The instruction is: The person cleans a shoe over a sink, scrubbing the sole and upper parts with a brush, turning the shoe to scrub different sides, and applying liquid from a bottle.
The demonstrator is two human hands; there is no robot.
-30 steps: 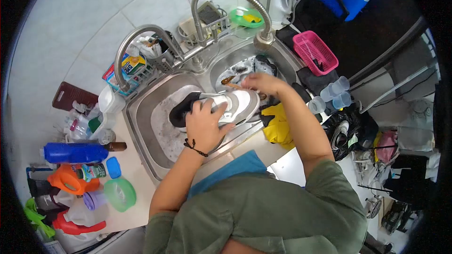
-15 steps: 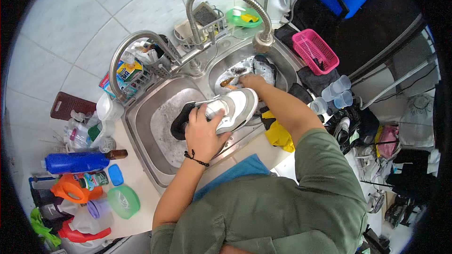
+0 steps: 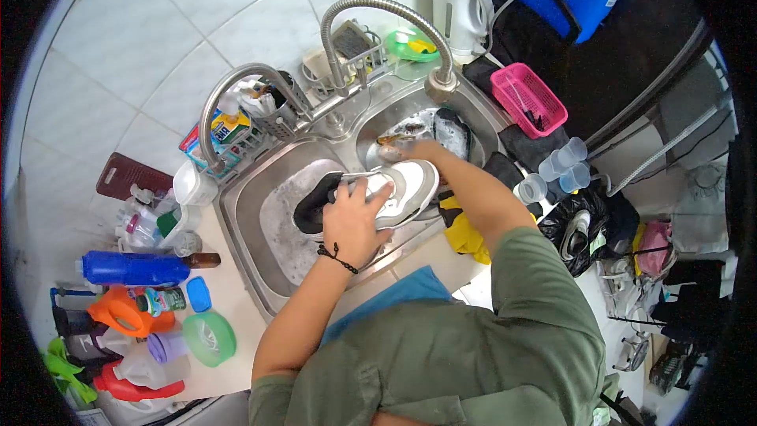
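My left hand grips a white and grey sneaker with a dark lining, its fingers spread over the upper. The shoe lies tilted across the divider between the two sink basins. Down in the right basin, my right hand is closed around what looks like a brown brush; its fingers are blurred and partly hidden. Soapy water surrounds that hand, and a black, suds-covered item rests beside it. More suds lie in the left basin.
A flexible faucet arches over the right basin. Yellow gloves and a blue cloth lie along the front edge. A pink basket and plastic cups stand right. Bottles, including a blue one, crowd the left counter.
The view has shifted slightly. My right hand and the brush have moved a little within the right basin. My left hand still holds the sneaker, which is turned slightly.
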